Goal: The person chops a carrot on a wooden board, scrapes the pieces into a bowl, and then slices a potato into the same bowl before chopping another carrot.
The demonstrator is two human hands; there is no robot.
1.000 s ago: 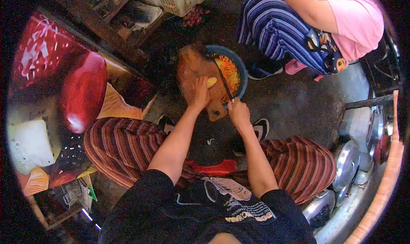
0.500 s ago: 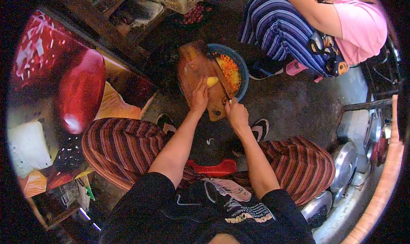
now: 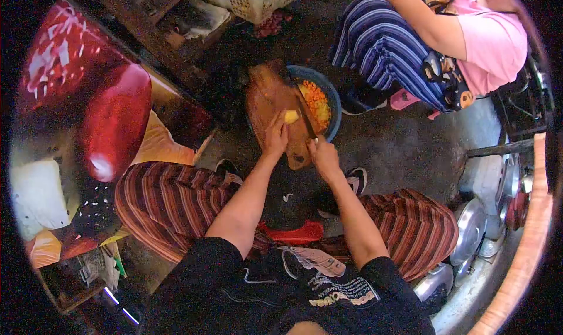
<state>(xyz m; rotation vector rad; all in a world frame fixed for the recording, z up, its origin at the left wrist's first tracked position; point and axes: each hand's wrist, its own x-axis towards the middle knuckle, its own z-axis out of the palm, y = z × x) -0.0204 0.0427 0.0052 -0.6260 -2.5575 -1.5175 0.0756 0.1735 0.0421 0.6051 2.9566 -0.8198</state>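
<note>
On the cutting board (image 3: 265,97), left hand (image 3: 276,137) holds a probably firm, slick yellow vegetable (image 3: 291,117), best side-gripped; right hand (image 3: 324,157) grasps knife (image 3: 306,116).

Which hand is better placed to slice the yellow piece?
Likely the right hand: it holds the knife beside the yellow piece, while the left hand holds that piece on the cutting board.

Over the last second I've watched the right hand (image 3: 324,157) bring the handle end of the knife (image 3: 306,115) slightly inward, toward the left hand (image 3: 276,137), while the yellow piece (image 3: 291,117) has gone from slim to rounder and blunter in outline.
</note>
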